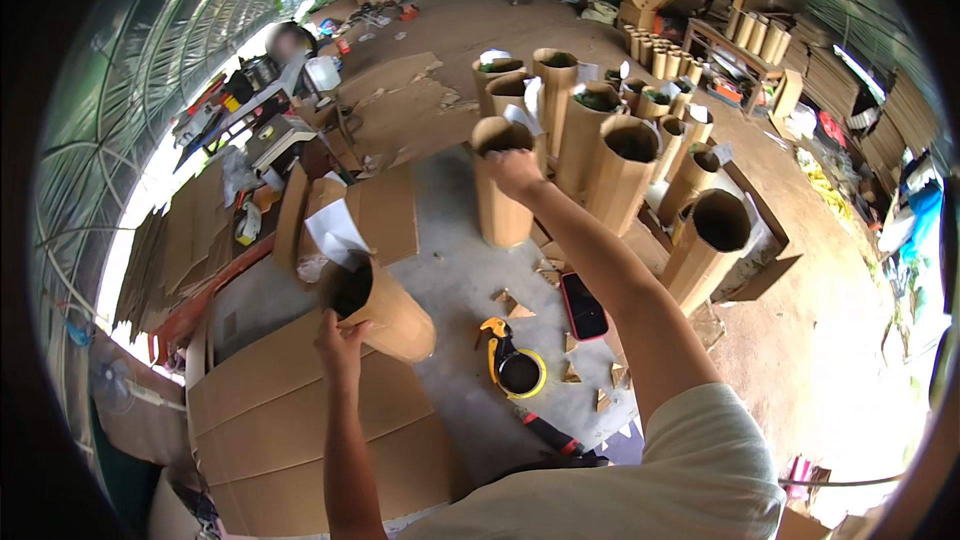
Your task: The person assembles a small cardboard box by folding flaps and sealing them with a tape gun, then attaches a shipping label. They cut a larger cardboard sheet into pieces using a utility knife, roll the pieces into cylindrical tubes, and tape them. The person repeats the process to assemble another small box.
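So, from the head camera, two brown, faceted cardboard tubes are being tended at once on a grey, smooth-topped table (455,290). At the left, the near cardboard tube (402,320) is pinched at its rim by the left hand (345,342), thumb and fingers closed on the wall, while a white paper slip (336,232) is seen jutting from its mouth. And across to the far cardboard tube (503,210), standing near the table's far end: its rim is met by the right hand (516,175), fingers curled, though whether the wall is truly pinched cannot be told.

Light, stiff handling is to be expected of both, with walls that might be creased by a hard squeeze; the weight of whatever lies in the dark mouths cannot be judged. A firm hold would best be taken around the barrel, the rim being kept for steadying.

Between the arms, a yellow-and-black tape dispenser (517,370) and a black phone with a pinkish edge (585,306) are left lying among small triangular cardboard offcuts (514,304).
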Demonstrator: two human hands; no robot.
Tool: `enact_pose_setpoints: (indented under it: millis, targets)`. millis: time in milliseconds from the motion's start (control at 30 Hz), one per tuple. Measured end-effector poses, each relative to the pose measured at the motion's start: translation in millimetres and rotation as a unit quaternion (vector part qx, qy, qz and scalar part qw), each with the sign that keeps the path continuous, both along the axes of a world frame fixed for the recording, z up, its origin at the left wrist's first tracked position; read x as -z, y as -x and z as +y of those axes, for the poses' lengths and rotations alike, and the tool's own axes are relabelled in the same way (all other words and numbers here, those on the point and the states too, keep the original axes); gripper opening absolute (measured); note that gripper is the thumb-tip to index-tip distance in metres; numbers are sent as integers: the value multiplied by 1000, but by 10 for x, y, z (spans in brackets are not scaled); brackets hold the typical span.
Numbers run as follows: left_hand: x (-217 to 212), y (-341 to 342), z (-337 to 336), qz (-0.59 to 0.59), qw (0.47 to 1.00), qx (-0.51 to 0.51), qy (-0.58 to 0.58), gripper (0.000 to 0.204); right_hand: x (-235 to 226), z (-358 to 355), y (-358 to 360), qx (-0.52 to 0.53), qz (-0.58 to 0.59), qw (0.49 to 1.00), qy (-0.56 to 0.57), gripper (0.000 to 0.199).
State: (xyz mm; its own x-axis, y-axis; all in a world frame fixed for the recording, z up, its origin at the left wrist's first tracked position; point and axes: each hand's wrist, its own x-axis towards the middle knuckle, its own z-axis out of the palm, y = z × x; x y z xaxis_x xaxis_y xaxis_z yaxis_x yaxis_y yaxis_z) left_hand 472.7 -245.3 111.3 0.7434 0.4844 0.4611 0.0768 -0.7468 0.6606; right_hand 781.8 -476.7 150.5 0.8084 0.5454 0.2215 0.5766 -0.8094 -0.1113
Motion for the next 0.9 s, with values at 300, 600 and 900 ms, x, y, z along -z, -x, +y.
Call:
enact_pose_setpoints:
  millis: [300, 600, 900]
  targets:
    - [-41, 17, 15, 21, 1000, -2, -11, 31, 11, -1378, -205, 295, -106, 946, 80, 21]
    - [-33, 22, 65, 21, 998, -37, -53, 39, -903, -1456, 519, 127, -183, 967, -121, 14]
    - [-121, 96, -16, 18, 998, -35, -40, 41, -1381, -452, 1176, -144, -39, 972, -182, 16]
